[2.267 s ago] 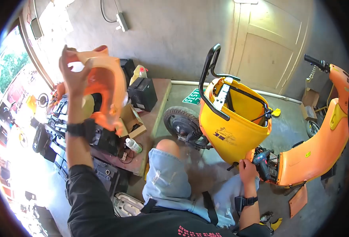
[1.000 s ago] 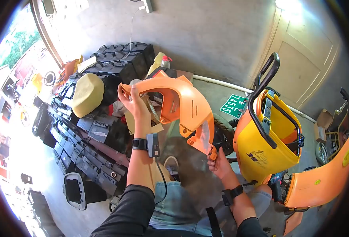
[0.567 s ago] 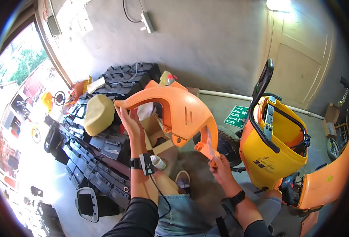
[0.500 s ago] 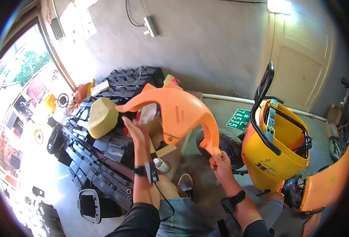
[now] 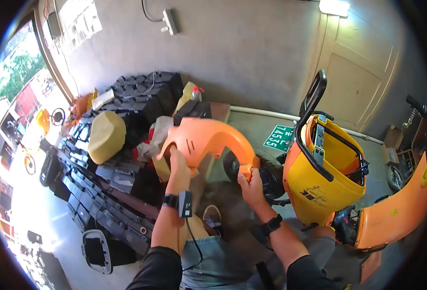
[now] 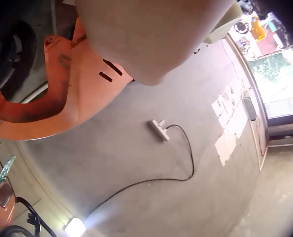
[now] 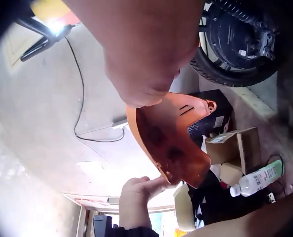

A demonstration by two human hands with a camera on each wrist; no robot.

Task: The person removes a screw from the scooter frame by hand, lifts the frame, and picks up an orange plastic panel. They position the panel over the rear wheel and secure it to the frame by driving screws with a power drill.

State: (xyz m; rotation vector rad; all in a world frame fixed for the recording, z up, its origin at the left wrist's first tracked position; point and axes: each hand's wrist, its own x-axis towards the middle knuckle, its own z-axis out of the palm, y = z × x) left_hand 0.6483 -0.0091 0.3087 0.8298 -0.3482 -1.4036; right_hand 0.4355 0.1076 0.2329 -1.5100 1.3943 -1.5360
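Observation:
A curved orange panel (image 5: 199, 140) is held up in front of the body, its wide slotted part at the left and a narrow arm reaching right. My left hand (image 5: 178, 169) grips its lower left edge, the fingers partly hidden by the panel; in the right wrist view that hand (image 7: 140, 193) meets the panel's (image 7: 171, 143) far end. At the other end, my right hand (image 5: 254, 188) pinches the tip of the narrow arm between thumb and fingers. The left wrist view shows the panel (image 6: 87, 84) beside the left hand (image 6: 146, 39).
Right of the hands stands a yellow scooter body (image 5: 315, 188) with a black rail (image 5: 310, 104) and a wheel (image 5: 266, 179). Black battery cases (image 5: 112, 208) and a cream seat (image 5: 107, 137) fill the left. A green plate (image 5: 278, 137) lies behind the wheel.
The panel has turned, bringing its wide slotted part to the left. My left hand, straight-fingered beside it half a second ago, now grips its edge. My right hand keeps its pinch.

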